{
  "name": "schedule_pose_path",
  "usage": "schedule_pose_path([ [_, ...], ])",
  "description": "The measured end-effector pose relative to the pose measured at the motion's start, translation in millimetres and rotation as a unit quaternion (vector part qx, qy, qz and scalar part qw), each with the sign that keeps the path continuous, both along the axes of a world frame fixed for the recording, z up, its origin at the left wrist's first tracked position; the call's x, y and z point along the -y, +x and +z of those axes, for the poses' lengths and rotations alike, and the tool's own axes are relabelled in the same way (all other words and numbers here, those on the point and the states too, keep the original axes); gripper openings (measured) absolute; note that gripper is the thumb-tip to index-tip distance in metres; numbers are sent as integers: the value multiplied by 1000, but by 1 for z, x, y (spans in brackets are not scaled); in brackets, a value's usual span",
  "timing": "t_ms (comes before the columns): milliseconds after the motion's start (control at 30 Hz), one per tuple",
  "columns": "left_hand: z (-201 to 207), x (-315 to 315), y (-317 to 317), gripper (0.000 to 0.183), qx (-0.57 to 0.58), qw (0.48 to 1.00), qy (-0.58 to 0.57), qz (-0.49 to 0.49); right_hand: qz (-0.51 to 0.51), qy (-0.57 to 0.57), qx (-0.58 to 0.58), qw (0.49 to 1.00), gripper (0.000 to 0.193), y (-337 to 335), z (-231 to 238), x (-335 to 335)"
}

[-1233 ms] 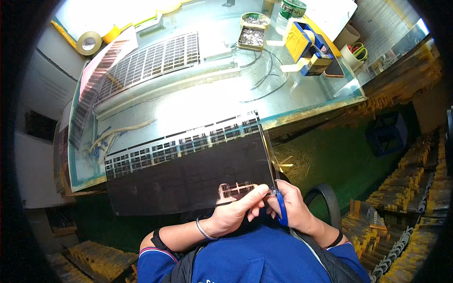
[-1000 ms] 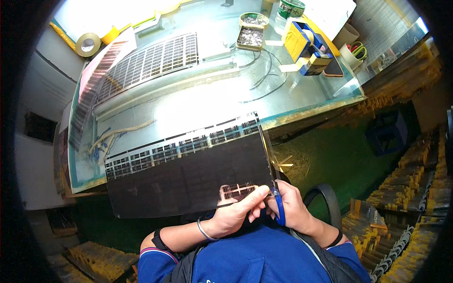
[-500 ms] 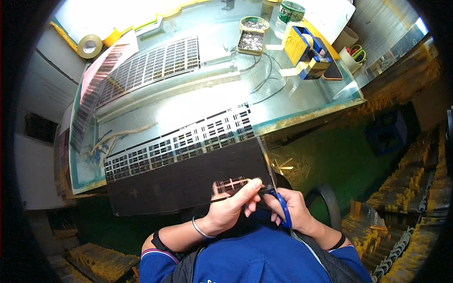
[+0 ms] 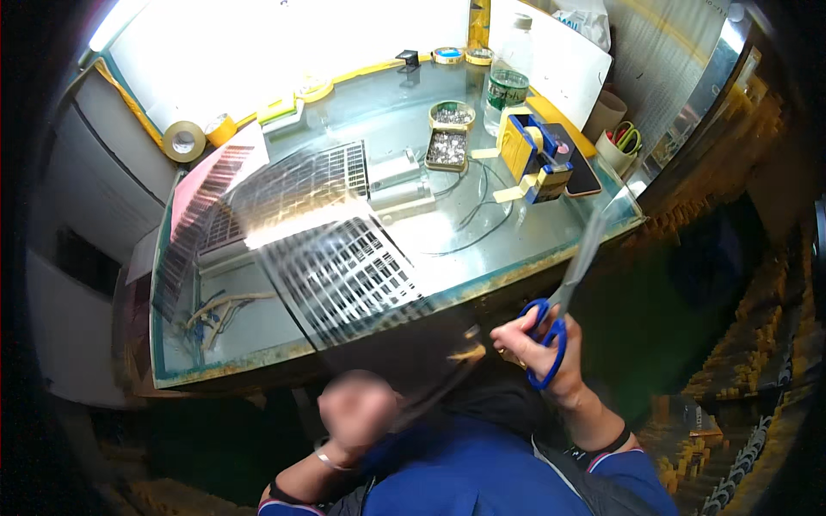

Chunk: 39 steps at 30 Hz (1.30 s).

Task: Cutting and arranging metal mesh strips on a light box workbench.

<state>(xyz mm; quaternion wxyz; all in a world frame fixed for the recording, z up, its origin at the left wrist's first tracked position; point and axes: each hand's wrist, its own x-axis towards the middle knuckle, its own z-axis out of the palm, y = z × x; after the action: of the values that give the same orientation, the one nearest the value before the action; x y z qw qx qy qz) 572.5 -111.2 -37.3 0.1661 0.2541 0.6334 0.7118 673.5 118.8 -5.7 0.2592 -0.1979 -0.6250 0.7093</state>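
Note:
A dark film sheet (image 4: 348,279) with a clear grid pattern is tilted over the glass table's front edge, blurred by motion. My left hand (image 4: 355,413) is closed at its near edge, though its fingers are smeared. Held in my right hand (image 4: 570,371) is a pair of scissors (image 4: 582,258) with blue handles. The blades point up and away, apart from the sheet, and appear together. Their tips overlap the table's right front edge in the view.
On the glass table (image 4: 482,275) lie another gridded film (image 4: 340,168), a tape dispenser (image 4: 525,155), a phone (image 4: 578,163) and small tins of bits (image 4: 447,148). A bottle (image 4: 506,86) stands behind them. A tape roll (image 4: 183,141) sits far left, a cup of scissors (image 4: 616,155) right.
The scissors have come away from the sheet, with my right hand moving up and right. The sheet has swung to a steeper angle, and my left hand has shifted left and down.

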Motion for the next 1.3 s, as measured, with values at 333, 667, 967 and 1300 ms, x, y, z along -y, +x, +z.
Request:
schedule_pose_path([
  [333, 75, 142, -105, 26, 30, 938, -299, 173, 62, -101, 46, 992, 13, 7, -23, 5],
  [667, 98, 38, -99, 37, -574, 659, -438, 211, 67, -82, 95, 990, 15, 15, -23, 10],
  [967, -3, -34, 5, 36, 357, 919, -31, -165, 288, -139, 56, 946, 45, 44, -36, 23],
  [1300, -2, -52, 6, 36, 391, 915, -5, -103, 384, -218, 94, 892, 49, 47, -38, 34],
])
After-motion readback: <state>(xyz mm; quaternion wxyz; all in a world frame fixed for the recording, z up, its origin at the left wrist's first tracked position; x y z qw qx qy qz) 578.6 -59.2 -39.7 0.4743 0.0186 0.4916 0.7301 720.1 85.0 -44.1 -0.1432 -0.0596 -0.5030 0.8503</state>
